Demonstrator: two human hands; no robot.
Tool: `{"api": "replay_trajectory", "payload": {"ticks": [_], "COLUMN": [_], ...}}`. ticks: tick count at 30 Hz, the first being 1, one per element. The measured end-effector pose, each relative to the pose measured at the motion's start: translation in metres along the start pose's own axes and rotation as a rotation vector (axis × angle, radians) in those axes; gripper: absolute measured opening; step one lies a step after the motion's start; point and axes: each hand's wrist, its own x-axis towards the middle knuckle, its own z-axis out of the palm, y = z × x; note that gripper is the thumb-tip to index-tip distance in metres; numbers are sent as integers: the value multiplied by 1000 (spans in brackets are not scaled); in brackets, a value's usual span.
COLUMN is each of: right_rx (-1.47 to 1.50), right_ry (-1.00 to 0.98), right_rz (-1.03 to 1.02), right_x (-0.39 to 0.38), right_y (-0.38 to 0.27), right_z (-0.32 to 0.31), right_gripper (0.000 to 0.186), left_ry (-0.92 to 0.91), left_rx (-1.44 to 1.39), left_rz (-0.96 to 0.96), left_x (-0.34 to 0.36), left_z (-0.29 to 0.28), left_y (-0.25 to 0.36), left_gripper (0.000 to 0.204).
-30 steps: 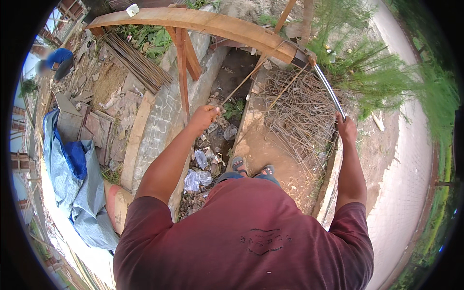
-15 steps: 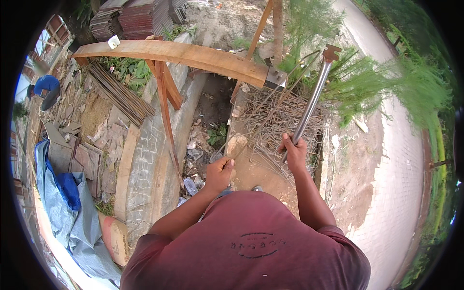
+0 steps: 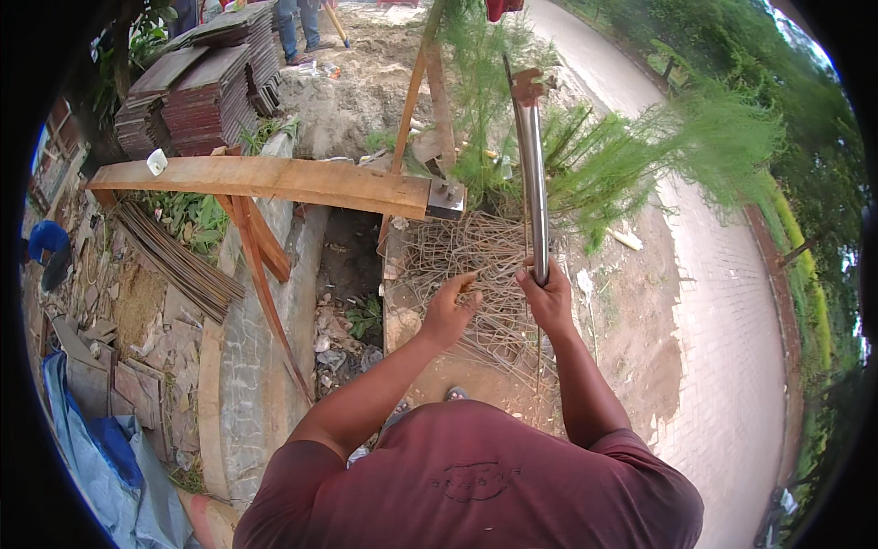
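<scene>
My right hand [image 3: 547,295] grips a long shiny metal tube tool [image 3: 534,183] with a rusty head at its top, held upright. A thin rod [image 3: 540,366] runs alongside and below it. My left hand [image 3: 453,306] is to the left of the tool, fingers apart, with nothing visible in it, over a tangled pile of bent metal rods [image 3: 457,247]. Just left of the tool's upper part, a wooden beam [image 3: 274,181] on posts ends in a dark metal fitting [image 3: 445,201].
A trench [image 3: 347,265], concrete edge [image 3: 247,366], straight rods [image 3: 178,261], stacked tiles [image 3: 201,101] and blue tarp [image 3: 91,457] lie around me. Feathery branches [image 3: 686,165] hang beside a paved path [image 3: 732,412]. Another person's legs [image 3: 297,32] and a person in blue [image 3: 48,240] are nearby.
The tool has swung from angled to upright, with my right hand moving left. My left hand has let go of the rod it pinched and opened. The view has shifted, showing more tiles and legs.
</scene>
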Motion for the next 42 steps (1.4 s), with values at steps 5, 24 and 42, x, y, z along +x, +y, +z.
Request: {"api": "replay_trajectory", "payload": {"ticks": [5, 24, 42], "right_rx": [-54, 266, 141], "right_ry": [68, -41, -233], "right_rz": [-97, -352, -275], "right_x": [-9, 238, 302], "right_y": [47, 90, 224], "right_z": [-53, -64, 114], "right_gripper": [15, 22, 37], "left_ry": [389, 509, 561], "left_rx": [128, 500, 964], "left_rz": [130, 787, 800], "left_x": [100, 264, 107], "left_z": [-79, -113, -66], "left_y": [6, 210, 131], "left_gripper": [59, 42, 52]}}
